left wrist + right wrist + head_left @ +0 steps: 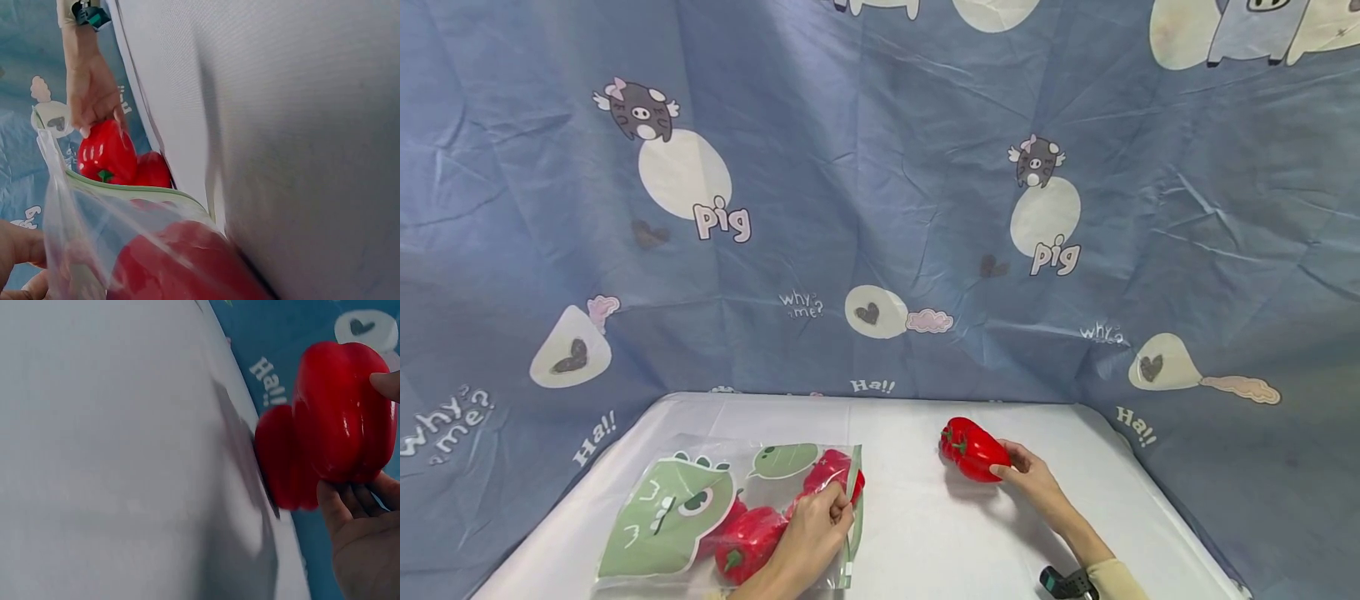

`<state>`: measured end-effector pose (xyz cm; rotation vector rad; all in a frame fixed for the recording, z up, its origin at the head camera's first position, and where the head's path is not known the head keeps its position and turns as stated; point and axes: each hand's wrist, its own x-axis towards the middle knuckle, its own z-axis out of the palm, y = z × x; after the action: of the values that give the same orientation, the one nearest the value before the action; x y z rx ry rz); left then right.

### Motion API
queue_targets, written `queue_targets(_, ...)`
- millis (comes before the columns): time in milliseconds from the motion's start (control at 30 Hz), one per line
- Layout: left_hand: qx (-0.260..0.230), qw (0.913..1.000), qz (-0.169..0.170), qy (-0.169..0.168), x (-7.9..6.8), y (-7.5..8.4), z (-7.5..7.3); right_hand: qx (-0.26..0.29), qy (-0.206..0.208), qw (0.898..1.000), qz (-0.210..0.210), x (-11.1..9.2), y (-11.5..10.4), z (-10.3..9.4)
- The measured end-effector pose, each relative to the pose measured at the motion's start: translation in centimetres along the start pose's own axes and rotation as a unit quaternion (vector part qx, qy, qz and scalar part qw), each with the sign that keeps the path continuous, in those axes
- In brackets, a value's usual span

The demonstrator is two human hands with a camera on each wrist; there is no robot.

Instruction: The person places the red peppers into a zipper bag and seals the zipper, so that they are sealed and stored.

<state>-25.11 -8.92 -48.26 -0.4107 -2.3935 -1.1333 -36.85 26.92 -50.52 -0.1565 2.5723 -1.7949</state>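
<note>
A blue cloth (880, 208) printed with pigs and words spans the head view from upper left to upper right, behind a white table (910, 533). At the lower left of that view a clear bag (655, 525) with a green cartoon print lies on the table, its green zip edge (857, 533) toward the lower middle. Red peppers show through the film: a front pepper (748, 542) with its green stem toward the bottom of the frame, and a rear pepper (827, 468) near the zip edge.

Lower centre, the left hand (812, 533) reaches over the bag with fingers curled, thumb and finger pinching the film by the zip edge; the left wrist view shows these fingertips at its lower left.

Right of centre, well apart from the bag, are two more red peppers. The far pepper (275, 456) is partly hidden behind the held pepper (983, 454), which the right hand (1030, 483) grips at its right end, thumb on one side, fingers on the other. Whether the held pepper touches the table, I cannot tell. At the lower right a dark watch (1067, 583) sits beside a pale sleeve (1116, 579).
</note>
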Motion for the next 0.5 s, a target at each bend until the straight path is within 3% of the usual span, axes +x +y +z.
queue_targets(500, 0.002, 1.0, -0.001, 0.005, -0.1, 0.1, 0.0, 0.025, -0.051, 0.998, -0.023, -0.6, -1.6, 3.9)
